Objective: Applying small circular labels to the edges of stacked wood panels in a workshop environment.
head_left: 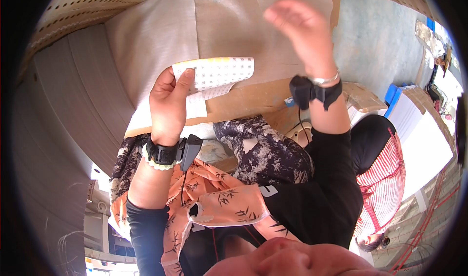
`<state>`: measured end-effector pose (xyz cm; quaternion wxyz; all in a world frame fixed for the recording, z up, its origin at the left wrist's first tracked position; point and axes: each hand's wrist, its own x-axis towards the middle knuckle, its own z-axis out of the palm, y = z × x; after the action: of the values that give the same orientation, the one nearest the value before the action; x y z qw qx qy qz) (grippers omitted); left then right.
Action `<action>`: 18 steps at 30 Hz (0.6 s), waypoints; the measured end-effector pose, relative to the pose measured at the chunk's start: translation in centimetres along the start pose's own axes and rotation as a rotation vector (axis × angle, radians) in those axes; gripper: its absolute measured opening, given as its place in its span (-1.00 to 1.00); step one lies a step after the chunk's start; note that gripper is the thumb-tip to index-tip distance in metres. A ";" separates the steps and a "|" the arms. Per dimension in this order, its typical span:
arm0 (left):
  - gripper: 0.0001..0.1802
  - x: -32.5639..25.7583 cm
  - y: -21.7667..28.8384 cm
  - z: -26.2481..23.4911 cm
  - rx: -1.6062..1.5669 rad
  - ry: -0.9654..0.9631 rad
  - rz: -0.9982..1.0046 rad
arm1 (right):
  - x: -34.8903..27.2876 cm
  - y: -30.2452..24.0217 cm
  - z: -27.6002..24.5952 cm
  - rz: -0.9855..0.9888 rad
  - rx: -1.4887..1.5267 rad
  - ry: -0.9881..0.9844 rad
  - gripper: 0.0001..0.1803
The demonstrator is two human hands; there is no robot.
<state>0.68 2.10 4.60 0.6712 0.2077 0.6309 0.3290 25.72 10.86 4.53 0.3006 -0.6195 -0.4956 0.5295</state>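
My left hand (168, 103) pinches a white label sheet (219, 70) between thumb and fingers. Rows of small dark print cover the sheet, a yellowish strip runs along its top, and its right end curls under. My right hand (301, 27) is raised at the upper right, over the brown work surface (234, 18) and apart from the sheet. Its fingers point left and are blurred, so whether they hold a small thing is unclear. Below the label sheet lies another white paper (197, 108), partly covered by it.
Tan perforated panels (83, 18) edge the far side. Large grey-brown boards (73, 76) stand along the left. To the right, a person in a red-striped top (382, 178) bends beside a stack of white sheets (419, 130). A cardboard box (363, 98) sits near my right forearm.
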 end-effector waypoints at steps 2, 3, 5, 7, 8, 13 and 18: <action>-0.81 0.2 0.3 0.2 0.022 -0.002 0.017 | -1.0 0.7 1.1 -0.099 -0.020 -0.132 -0.83; -0.82 0.2 0.5 0.2 0.042 -0.001 0.033 | -1.2 0.8 1.5 -0.198 -0.042 -0.268 -0.82; -0.82 0.4 0.8 0.0 0.032 -0.001 0.040 | -1.5 0.2 2.2 -0.097 -0.061 -0.330 -0.84; -0.81 0.4 0.9 -0.2 0.022 0.001 0.048 | -1.6 0.1 2.6 -0.013 -0.098 -0.402 -0.86; -0.81 0.5 0.9 -0.4 0.047 0.005 0.059 | -1.5 0.3 2.7 -0.014 -0.096 -0.402 -0.86; -0.82 0.3 0.6 -0.5 0.087 0.010 0.083 | -1.7 1.7 3.5 -0.034 -0.093 -0.454 -0.86; -0.83 0.5 0.2 -1.4 0.353 0.007 0.159 | -2.0 2.0 4.3 -0.141 -0.206 -0.432 -0.91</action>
<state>-0.71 2.43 4.23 0.5941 0.3705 0.6627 0.2659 22.28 7.72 2.31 0.1594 -0.4829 -0.6417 0.5741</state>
